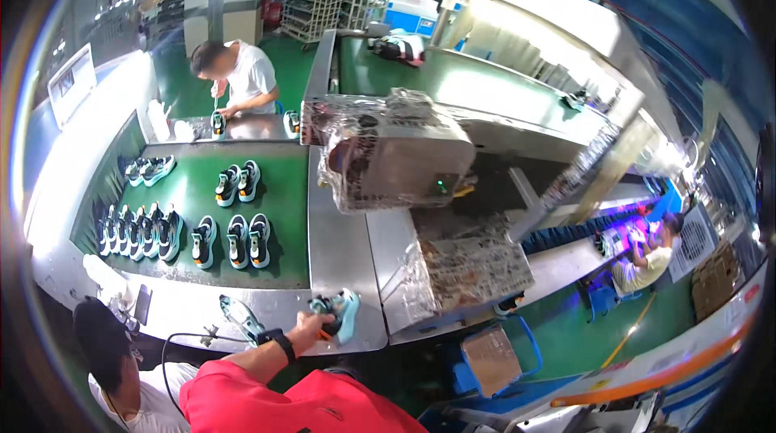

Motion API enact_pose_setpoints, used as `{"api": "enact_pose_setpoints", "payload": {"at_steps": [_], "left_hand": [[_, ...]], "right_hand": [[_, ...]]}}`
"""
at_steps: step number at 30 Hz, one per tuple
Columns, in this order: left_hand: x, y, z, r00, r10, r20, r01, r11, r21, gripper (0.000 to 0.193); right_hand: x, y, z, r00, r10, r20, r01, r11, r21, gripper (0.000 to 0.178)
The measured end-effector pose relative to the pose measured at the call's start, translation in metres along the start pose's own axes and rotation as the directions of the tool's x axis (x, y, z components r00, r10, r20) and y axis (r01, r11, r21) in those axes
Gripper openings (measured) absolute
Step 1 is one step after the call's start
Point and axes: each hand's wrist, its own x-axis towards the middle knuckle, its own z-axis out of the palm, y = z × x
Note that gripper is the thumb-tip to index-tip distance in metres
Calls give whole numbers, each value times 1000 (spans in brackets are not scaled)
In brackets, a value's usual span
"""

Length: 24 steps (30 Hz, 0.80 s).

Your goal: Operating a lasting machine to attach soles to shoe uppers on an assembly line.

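My left hand (309,331) reaches in from the lower left, with a black band on the wrist and a red sleeve behind it. Its fingers are closed on a sneaker (346,316) with a pale blue sole and a dark upper with orange touches, held at the metal table's front edge. To the left of it, a light teal shoe part (241,316) lies on the same metal surface. My right hand does not appear.
Rows of sneakers (206,242) stand on the green conveyor belt (190,190). A plastic-wrapped machine (404,160) rises at the centre. Co-workers sit at far left (250,77), near left (149,397) and right (647,263). A blue-framed seat (491,362) stands at lower right.
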Motion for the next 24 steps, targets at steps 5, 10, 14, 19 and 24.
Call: {"api": "enact_pose_setpoints", "payload": {"at_steps": [5,10,14,19,24], "left_hand": [[97,95,-17,983,167,-77,-174,978,-111,22],[212,166,-31,959,227,-172,-262,939,-223,27],[311,214,-59,922,267,-280,-329,921,-206,27],[427,260,-124,660,641,-392,-568,767,298,45],[411,264,-95,392,898,-200,-653,425,626,72]], "right_hand": [[65,-252,238,905,-363,222,246,872,423,31],[37,-544,381,591,-662,462,328,720,612,45],[2,-696,503,381,-763,523,366,644,672,64],[-47,-815,607,79,-885,459,221,465,857,66],[-52,-827,641,262,-861,435,472,508,720,59]]}}
